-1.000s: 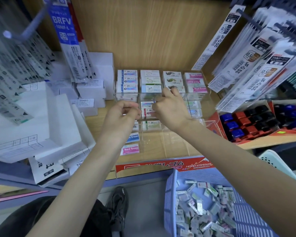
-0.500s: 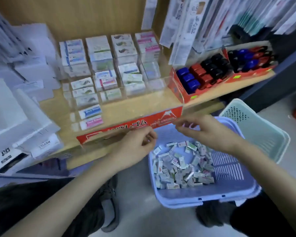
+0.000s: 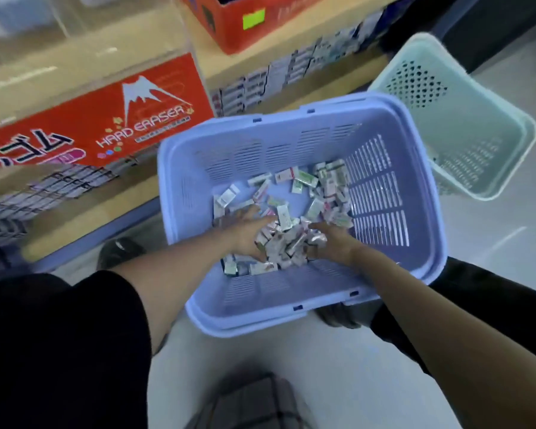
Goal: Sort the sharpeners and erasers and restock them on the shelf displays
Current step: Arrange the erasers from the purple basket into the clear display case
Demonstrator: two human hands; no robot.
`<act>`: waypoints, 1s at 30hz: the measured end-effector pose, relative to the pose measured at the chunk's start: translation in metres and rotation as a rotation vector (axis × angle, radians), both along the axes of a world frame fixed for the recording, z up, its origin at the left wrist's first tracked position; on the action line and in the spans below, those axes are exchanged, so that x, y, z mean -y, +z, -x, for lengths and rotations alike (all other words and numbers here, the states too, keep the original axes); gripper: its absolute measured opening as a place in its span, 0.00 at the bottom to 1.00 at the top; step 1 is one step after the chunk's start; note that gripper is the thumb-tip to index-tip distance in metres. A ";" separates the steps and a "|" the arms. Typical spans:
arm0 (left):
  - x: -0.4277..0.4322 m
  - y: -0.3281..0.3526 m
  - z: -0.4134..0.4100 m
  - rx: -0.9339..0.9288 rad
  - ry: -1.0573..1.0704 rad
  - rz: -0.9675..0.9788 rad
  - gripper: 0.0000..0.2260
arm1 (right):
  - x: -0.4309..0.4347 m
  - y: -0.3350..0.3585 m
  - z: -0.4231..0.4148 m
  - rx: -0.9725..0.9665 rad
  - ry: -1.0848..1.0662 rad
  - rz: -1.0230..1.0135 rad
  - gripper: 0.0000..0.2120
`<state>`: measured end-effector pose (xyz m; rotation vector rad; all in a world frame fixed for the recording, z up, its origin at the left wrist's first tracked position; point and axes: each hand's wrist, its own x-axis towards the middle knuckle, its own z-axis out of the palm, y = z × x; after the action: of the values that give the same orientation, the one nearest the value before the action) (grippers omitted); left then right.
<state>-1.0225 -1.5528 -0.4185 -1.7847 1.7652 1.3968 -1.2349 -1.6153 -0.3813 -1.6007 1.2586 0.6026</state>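
Left hand (image 3: pixel 247 235), right hand (image 3: pixel 333 243) flank erasers (image 3: pixel 283 239) — basket (image 3: pixel 291 144) walls well apart.

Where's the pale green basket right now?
In the head view it's at the upper right: the pale green basket stands on the floor, just beyond the far right corner of the purple basket.

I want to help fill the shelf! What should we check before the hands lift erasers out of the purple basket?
1. Both hands at the pile: ok. Left hand and right hand flank the erasers.
2. Firm hold: cannot tell, too blurred.
3. Erasers sorted by kind: not ok, all mixed.
4. Purple basket beside the shelf: ok.
5. Free room on the shelf: cannot tell, display mostly out of view.
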 end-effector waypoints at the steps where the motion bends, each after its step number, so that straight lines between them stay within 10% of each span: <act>1: -0.004 -0.009 0.001 0.012 -0.046 -0.044 0.48 | 0.002 -0.006 -0.001 -0.028 0.049 0.002 0.31; 13: -0.007 -0.037 0.022 0.111 0.184 0.109 0.40 | -0.001 -0.042 -0.029 0.057 -0.018 -0.063 0.37; 24: -0.002 -0.024 0.016 -0.115 0.574 0.138 0.21 | -0.003 -0.040 -0.038 0.129 -0.367 0.016 0.09; 30: -0.007 0.000 0.019 -0.050 0.522 0.293 0.19 | -0.004 -0.025 -0.040 0.133 -0.288 0.015 0.10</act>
<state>-1.0411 -1.5454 -0.4182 -2.5256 1.6660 1.4167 -1.1948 -1.6117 -0.4067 -1.4125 1.3631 0.3028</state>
